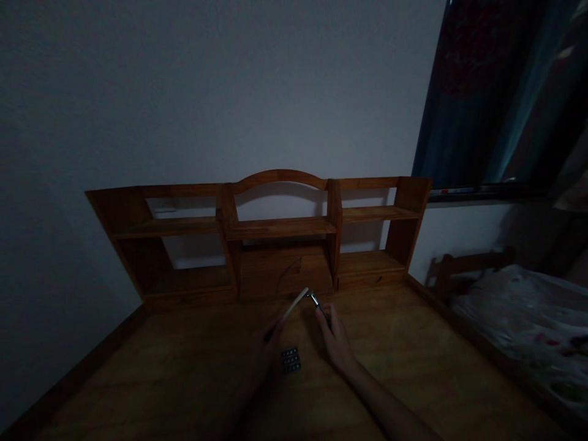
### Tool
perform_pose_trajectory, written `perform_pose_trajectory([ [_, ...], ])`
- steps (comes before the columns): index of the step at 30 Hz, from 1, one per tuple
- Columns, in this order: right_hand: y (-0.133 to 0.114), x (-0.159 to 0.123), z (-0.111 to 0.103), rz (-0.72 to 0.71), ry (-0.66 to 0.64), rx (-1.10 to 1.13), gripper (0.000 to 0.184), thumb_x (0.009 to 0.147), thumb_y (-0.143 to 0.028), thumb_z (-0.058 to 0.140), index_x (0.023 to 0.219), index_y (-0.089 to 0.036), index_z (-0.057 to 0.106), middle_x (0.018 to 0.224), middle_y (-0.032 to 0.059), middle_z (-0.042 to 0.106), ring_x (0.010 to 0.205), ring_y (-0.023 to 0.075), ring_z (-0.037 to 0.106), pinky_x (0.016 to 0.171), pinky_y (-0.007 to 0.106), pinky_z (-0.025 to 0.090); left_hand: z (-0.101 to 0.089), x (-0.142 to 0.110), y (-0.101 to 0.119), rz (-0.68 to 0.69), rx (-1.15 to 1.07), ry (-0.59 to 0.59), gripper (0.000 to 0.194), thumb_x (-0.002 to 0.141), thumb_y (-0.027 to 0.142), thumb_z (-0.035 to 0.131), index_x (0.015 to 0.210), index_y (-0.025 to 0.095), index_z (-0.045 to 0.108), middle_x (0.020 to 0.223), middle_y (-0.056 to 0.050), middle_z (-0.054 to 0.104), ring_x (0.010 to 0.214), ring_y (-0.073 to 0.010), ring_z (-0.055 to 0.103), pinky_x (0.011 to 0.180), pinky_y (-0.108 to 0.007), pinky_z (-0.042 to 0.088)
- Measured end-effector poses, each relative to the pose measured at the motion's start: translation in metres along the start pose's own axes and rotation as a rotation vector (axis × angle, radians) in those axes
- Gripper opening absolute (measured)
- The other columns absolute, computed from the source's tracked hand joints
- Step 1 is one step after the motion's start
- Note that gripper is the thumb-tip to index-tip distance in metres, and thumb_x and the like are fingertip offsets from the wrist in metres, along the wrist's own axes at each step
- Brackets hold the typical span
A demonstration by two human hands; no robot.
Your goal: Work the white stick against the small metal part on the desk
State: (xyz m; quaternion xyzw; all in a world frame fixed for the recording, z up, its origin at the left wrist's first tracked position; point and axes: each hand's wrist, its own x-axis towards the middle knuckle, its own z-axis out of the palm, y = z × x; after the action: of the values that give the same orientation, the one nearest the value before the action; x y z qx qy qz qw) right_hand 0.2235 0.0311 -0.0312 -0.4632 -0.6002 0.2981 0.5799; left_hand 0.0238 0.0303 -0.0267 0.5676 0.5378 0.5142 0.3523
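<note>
My left hand [274, 334], dim and partly in shadow, is closed on a thin pale strip [296, 302] that slants up to the right. Opposite it, my right hand [337, 337] grips a slim tool [316, 302] with a shiny metal front and a darker handle. The tool's head is close to the strip's upper end; whether they touch I cannot tell. Between my forearms, a small dark block [290, 360] with rows of light marks lies on the wooden desk [193, 367].
A wooden shelf unit [280, 228] with several compartments stands at the desk's back, against a pale wall [275, 92]. To the right are a dark window with curtains [487, 104] and a bed-like frame [473, 262] with plastic sheeting [514, 306]. The light is low.
</note>
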Motion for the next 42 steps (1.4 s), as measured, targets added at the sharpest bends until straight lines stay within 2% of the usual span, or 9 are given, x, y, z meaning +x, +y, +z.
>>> perform_pose_trajectory([
  [5,0.001,0.0,-0.001,0.009,-0.005,0.003,0.033,0.097,-0.053,0.044,0.105,-0.023,0.055,0.098,0.0039,0.068,0.092,0.022,0.063,0.085,0.032,0.046,0.0,0.0,-0.005,-0.005,0.016,0.005,0.042,0.086,0.051,0.059,0.112,0.022,0.074,0.116,-0.009,0.073,0.112,-0.0309,0.066,0.102,-0.048,0.049],
  [13,-0.001,0.0,-0.001,0.002,-0.001,0.004,0.035,0.096,-0.055,0.045,0.104,-0.023,0.056,0.097,0.0046,0.069,0.091,0.0227,0.064,0.083,0.033,0.047,-0.001,-0.001,-0.001,0.007,0.011,-0.011,0.041,0.087,0.05,0.059,0.112,0.022,0.074,0.117,-0.009,0.072,0.112,-0.0308,0.066,0.102,-0.046,0.049],
  [18,-0.003,0.0,-0.002,-0.003,0.003,0.001,0.034,0.096,-0.054,0.046,0.104,-0.023,0.056,0.096,0.0043,0.069,0.088,0.0222,0.065,0.081,0.032,0.048,0.0,0.001,-0.007,0.006,0.0,0.04,0.045,0.087,0.054,0.058,0.112,0.019,0.073,0.119,-0.011,0.072,0.115,-0.0306,0.065,0.104,-0.047,0.048],
  [23,-0.001,0.0,-0.001,-0.002,-0.002,-0.008,0.032,0.097,-0.053,0.045,0.104,-0.023,0.055,0.095,0.0037,0.069,0.087,0.0222,0.064,0.08,0.032,0.048,-0.001,0.001,-0.006,-0.011,-0.012,0.003,0.046,0.087,0.054,0.057,0.114,0.02,0.073,0.121,-0.01,0.071,0.115,-0.0297,0.064,0.104,-0.046,0.048],
  [34,-0.001,-0.001,-0.001,-0.007,-0.002,-0.019,0.032,0.097,-0.052,0.045,0.105,-0.023,0.056,0.096,0.0033,0.069,0.089,0.0211,0.064,0.082,0.031,0.047,-0.001,0.004,-0.012,0.016,0.034,0.019,0.043,0.087,0.052,0.058,0.114,0.022,0.073,0.119,-0.011,0.071,0.114,-0.0334,0.065,0.103,-0.049,0.048],
  [42,0.001,0.0,-0.001,0.001,-0.003,-0.013,0.036,0.097,-0.055,0.045,0.106,-0.022,0.055,0.097,0.0043,0.07,0.089,0.021,0.065,0.08,0.03,0.047,-0.001,0.0,-0.002,0.001,0.027,0.008,0.043,0.088,0.051,0.058,0.115,0.021,0.073,0.12,-0.01,0.071,0.115,-0.0318,0.065,0.104,-0.048,0.048],
])
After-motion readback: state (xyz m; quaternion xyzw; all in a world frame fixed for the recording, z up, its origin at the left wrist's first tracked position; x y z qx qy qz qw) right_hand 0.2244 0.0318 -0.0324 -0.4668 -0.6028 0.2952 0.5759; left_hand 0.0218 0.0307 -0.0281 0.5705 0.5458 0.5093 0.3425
